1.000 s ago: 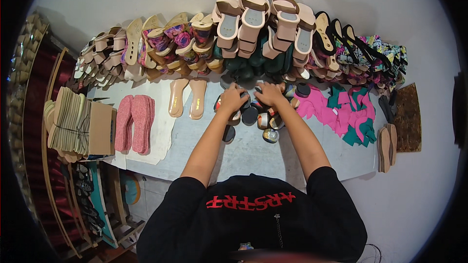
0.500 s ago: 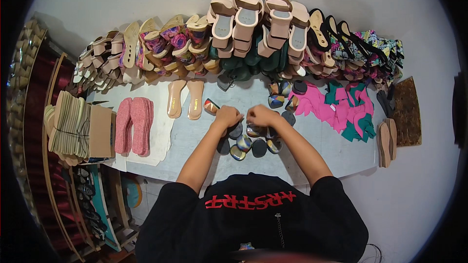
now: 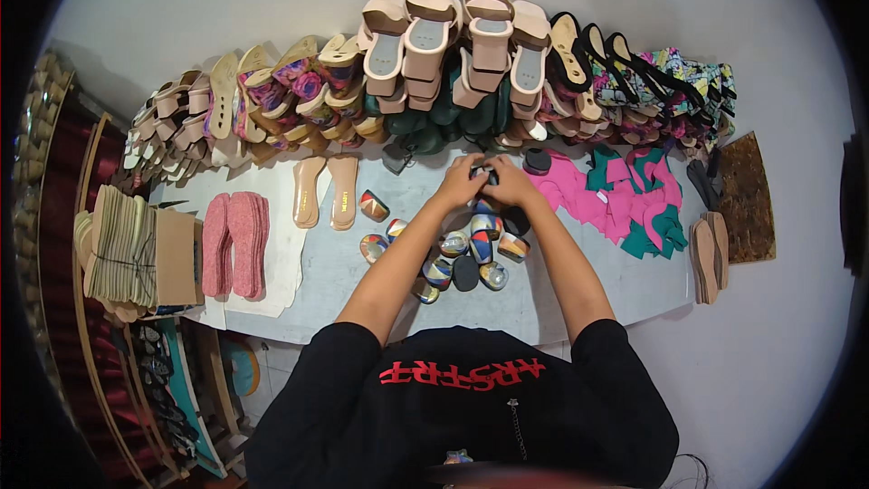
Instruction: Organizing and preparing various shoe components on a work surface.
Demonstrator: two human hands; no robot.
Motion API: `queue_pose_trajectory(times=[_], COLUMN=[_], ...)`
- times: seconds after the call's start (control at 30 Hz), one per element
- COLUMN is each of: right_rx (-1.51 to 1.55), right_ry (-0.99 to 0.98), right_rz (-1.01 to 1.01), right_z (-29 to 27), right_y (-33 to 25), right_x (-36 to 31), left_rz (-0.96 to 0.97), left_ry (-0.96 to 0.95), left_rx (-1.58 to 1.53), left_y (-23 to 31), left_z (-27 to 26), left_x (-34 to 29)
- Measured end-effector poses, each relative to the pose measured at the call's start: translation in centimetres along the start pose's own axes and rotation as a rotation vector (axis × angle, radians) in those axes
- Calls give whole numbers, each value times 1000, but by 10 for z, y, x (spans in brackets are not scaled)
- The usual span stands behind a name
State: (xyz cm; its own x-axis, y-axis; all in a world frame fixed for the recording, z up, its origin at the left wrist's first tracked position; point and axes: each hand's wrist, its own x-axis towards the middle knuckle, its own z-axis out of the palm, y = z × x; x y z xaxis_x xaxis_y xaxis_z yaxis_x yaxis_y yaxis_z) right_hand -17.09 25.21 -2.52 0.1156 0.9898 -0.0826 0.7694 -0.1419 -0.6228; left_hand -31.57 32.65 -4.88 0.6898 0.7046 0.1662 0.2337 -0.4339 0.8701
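Note:
Both my hands meet over the far middle of the worktable. My left hand and my right hand have their fingers curled round a dark-ended shoe heel, mostly hidden by them. Beneath and nearer to me lies a cluster of shoe heels in multicoloured geometric covering, some lying with a dark end up. Left of my left forearm are a few more patterned heels. A single dark heel lies just right of my right hand.
Finished sandals are piled along the wall. Tan insoles, pink soles and a tied stack of pale soles lie left. Pink and green scraps and brown soles lie right. A shelf stands lower left.
My hands have moved from above the cluster to farther back and closer together, now round a heel. Several heels in the cluster have shifted. The whole view has swung slightly.

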Motion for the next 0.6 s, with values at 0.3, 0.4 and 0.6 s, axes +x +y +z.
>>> queue_pose_trajectory(times=[0.3, 0.4, 0.6], right_rx=[123, 242, -293], right_ry=[-285, -325, 512], right_rz=[120, 191, 137], right_z=[-9, -23, -36], right_y=[2, 16, 40], right_x=[-28, -35, -23], left_rz=[-180, -212, -110], left_ry=[-375, -445, -168], left_rx=[146, 274, -112], left_y=[-7, 17, 8], left_z=[25, 32, 11], left_x=[-4, -23, -33])
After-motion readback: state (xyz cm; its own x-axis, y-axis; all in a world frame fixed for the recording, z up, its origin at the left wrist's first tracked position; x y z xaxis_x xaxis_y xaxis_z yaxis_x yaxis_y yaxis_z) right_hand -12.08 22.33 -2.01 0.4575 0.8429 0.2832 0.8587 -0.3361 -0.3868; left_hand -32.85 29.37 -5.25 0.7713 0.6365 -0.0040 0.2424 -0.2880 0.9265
